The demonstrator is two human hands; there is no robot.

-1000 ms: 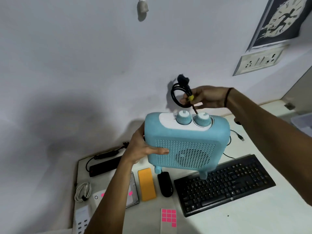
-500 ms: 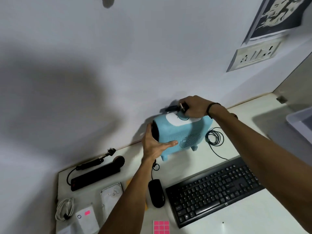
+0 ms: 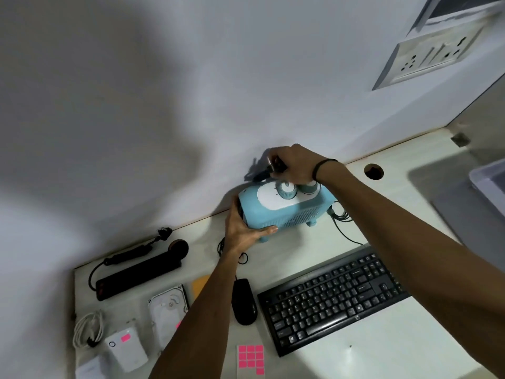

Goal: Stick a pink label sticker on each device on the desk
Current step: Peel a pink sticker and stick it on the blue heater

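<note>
Hands first: your left hand grips the left end of the blue heater, thumb laid along its grille and the other fingers wrapped behind, out of sight. Your right hand is curled over the heater's top at the back, fingers closed on a dark plug; motion blur smears that spot, so you can't read exactly how the plug is pinched. The heater stands on the desk against the wall, its two dials facing up, the right one partly covered by your wrist. No pink label can be made out on the faces you see.

Your left forearm crosses the orange pad and part of the hard drive, where only a sliver of pink shows at its edge. The sticker sheet lies at the near edge, between your forearm and the keyboard. A pink label sits on the white adapter. The mouse lies just left of the keyboard. The power strip and a coiled white cable lie at far left. A white box at the lower left corner is cut off by the frame.
</note>
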